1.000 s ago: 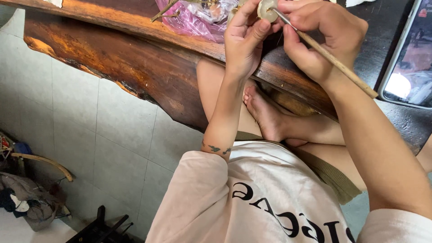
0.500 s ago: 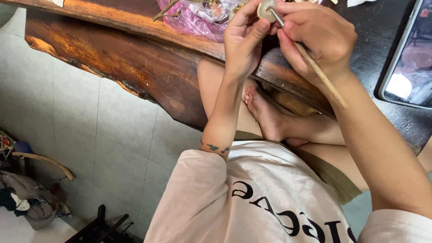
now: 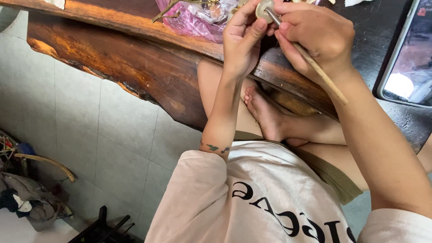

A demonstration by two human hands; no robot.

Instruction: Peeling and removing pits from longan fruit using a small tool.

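L hand (image 3: 243,42) pinches pale round bead (image 3: 264,8); R hand (image 3: 315,38) fingers pinch thin wooden stick (image 3: 315,67), tip at bead. Looks mid-working; next needs steady tip pressure.

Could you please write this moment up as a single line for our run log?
left hand: pinches pale round piece | right hand: holds thin wooden stick, tip against piece | below: wooden slab table
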